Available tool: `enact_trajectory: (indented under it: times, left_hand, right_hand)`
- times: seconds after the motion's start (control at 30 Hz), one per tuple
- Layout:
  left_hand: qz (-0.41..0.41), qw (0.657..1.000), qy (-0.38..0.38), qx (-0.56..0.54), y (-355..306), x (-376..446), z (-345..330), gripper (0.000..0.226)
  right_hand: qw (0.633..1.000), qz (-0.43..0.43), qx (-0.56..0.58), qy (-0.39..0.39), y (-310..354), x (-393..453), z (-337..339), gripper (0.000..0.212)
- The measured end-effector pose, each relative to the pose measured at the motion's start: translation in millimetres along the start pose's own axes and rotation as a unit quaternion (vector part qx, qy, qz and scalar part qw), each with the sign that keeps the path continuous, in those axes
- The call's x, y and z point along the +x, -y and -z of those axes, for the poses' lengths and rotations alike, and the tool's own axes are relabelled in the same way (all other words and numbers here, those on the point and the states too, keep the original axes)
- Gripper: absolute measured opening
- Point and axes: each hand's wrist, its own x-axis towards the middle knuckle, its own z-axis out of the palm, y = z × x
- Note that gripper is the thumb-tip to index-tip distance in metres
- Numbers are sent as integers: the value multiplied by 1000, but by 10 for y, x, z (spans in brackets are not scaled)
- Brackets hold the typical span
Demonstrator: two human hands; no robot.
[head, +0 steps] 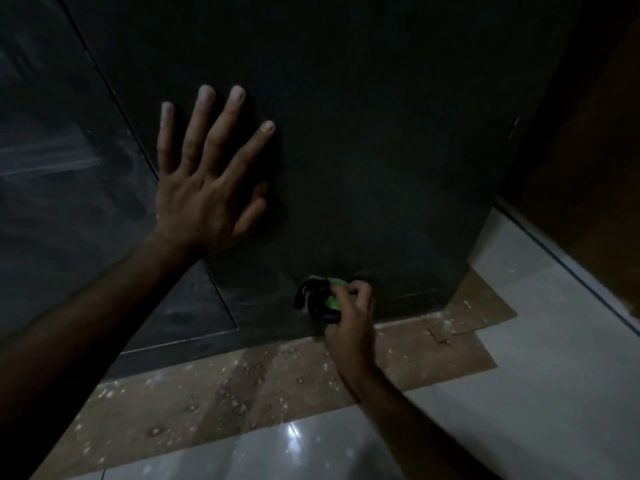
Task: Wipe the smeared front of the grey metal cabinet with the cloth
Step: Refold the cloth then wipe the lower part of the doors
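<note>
The grey metal cabinet [363, 140] fills the dim upper middle of the head view, its front reaching down to the floor. My left hand [204, 178] lies flat on the cabinet front with fingers spread straight. Low down, near the cabinet's bottom edge, my right hand [349, 317] grips a bunched green and black cloth [320, 299] and holds it against the metal. Faint smears show on the surface left of the cloth.
A smeared glassy panel [69, 174] adjoins the cabinet on the left. Speckled brown cardboard sheets [242, 382] lie on the floor under and before the cabinet. Glossy white tiles [519, 393] spread to the right, and a dark wooden wall [595, 150] rises beyond.
</note>
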Motion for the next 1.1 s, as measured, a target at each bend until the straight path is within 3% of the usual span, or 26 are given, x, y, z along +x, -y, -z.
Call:
enact_trajectory:
  times: [0.03, 0.07, 0.17, 0.23, 0.33, 0.4, 0.47, 0.5, 0.53, 0.6, 0.67, 0.73, 0.83, 0.87, 0.9, 1.0, 1.03, 1.1]
  left_hand:
    - [-1, 1000, -2, -2, -1, 0, 1, 70]
    - [-3, 1000, -3, -6, -1, 0, -1, 69]
    - [-8, 1000, 4, -6, 19, -16, 1, 69]
    - [-7, 1000, 10, 1, 24, -16, -1, 70]
    - [-2, 1000, 10, 0, 1, 2, -3, 70]
    - [-2, 1000, 9, 0, -1, -5, 13, 69]
    - [-3, 1000, 11, -7, 13, -14, 34, 68]
    - [-3, 1000, 15, -14, 17, -13, 48, 68]
    - [-2, 1000, 19, -19, 16, -6, 56, 68]
    - [-2, 999, 29, -18, 11, 10, 59, 68]
    - [-1, 1000, 28, -13, 1, 6, 67, 68]
    - [1, 1000, 20, -9, -7, 10, 59, 68]
    - [4, 1000, 11, -15, -5, 9, 61, 67]
    - [4, 1000, 10, -15, -9, 6, 62, 67]
    - [3, 1000, 13, -16, -7, 3, 61, 67]
    - [-4, 1000, 25, -16, 24, -12, 58, 69]
    - [-8, 999, 28, -14, 37, -13, 51, 69]
    - [-11, 999, 28, -13, 45, -12, 42, 70]
  right_hand:
    - [1000, 3, -8, 18, -93, 15, 48, 62]
    - [999, -31, 10, -12, -172, 81, 145, 59]
    - [956, -168, 122, -207, -146, 504, 534, 54]
    - [943, -117, 137, -281, 158, 777, 694, 56]
    - [967, 60, 75, -237, 654, 793, 621, 65]
    - [979, 161, -35, -120, 559, 470, 422, 72]
    - [979, 177, -95, 22, 99, 194, 366, 67]
    - [986, 141, -77, 43, -116, 147, 434, 61]
    - [998, 58, -25, 14, -244, 182, 522, 53]
    - [982, -100, 44, -151, -300, 430, 681, 41]
    - [955, -119, 64, -263, -30, 746, 777, 44]
    - [966, -26, 55, -251, 340, 857, 728, 56]
    - [984, 154, -46, -71, 284, 419, 384, 62]
    - [984, 162, -73, -17, 120, 285, 343, 62]
    - [991, 114, -74, 1, -59, 209, 368, 61]
    - [985, -119, 20, -126, -314, 330, 553, 50]
    - [969, -153, 56, -188, -235, 443, 603, 49]
    - [958, -111, 106, -242, 65, 595, 581, 53]
